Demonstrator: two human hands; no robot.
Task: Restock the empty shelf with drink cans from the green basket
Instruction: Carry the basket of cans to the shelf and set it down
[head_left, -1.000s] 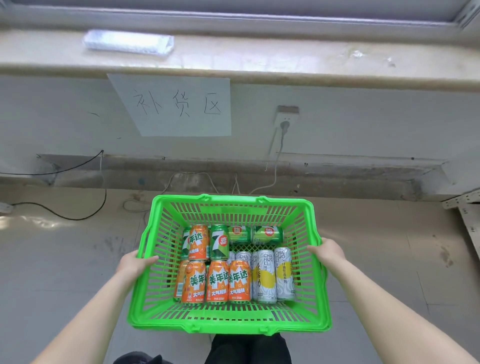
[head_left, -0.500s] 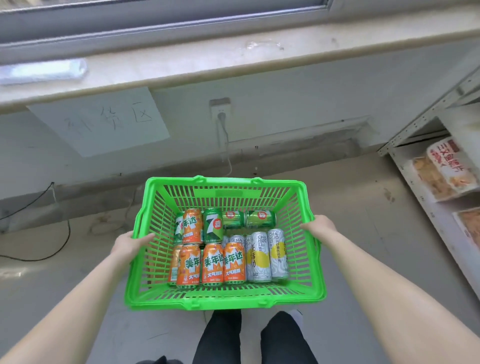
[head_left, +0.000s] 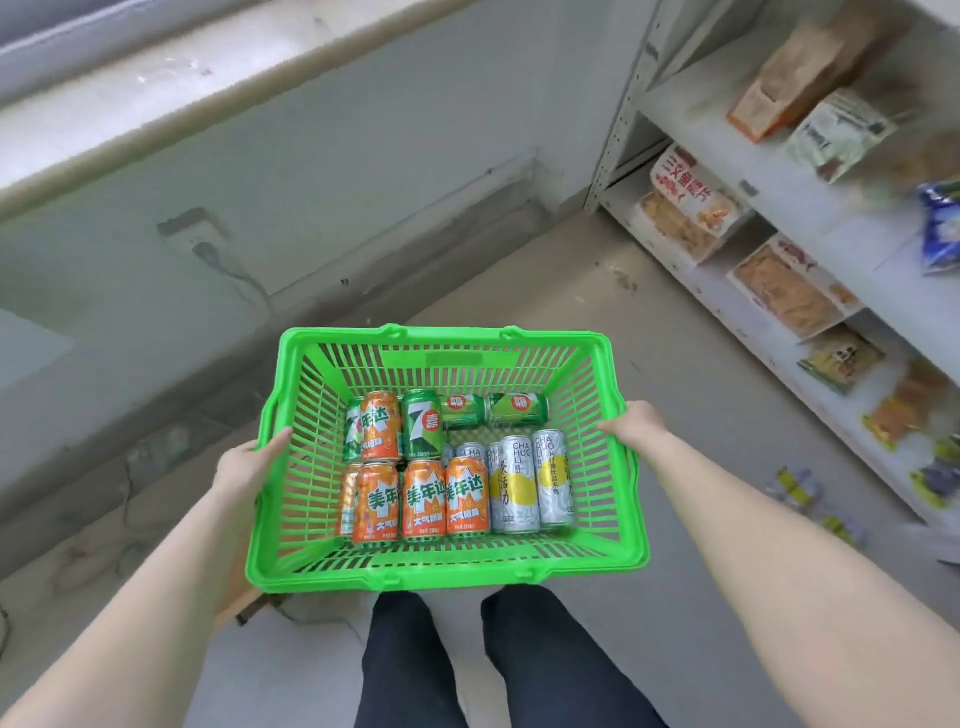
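The green basket (head_left: 447, 574) is held in mid-air just below the centre of the head view, above the person's dark trousers (head_left: 519, 665). It is a bright, slatted plastic crate with a thick rim, and its slats let the floor show through.

The left hand (head_left: 249, 467) clasps the rim at 9 o'clock of the basket, with the thumb laid over the edge. The right hand (head_left: 634, 426) clasps the rim at 3 o'clock. The hands are well apart, with the whole basket between them.

The cans all lie on their sides on the basket floor.
- The orange cans (head_left: 423, 499) are packed side by side toward 7 o'clock, with one more behind them.
- The green cans (head_left: 422, 423) lie toward 11 o'clock.
- Two more green cans lie crosswise at 12 o'clock, end to end against the far wall.
- The silver cans (head_left: 514, 483) with yellow patches fill the 4 o'clock side.

The white shelf unit (head_left: 727, 119) stands from 1 to 4 o'clock. The boards in view carry snack packets (head_left: 685, 202), which are blurred. Bare concrete floor (head_left: 519, 280) lies between the basket and the unit.

Some loose packets (head_left: 795, 488) lie on the floor at 4 o'clock beside the unit's foot, too smeared to read. A wall socket (head_left: 192, 234) with a cord sits at 10 o'clock, under a window ledge (head_left: 156, 104).
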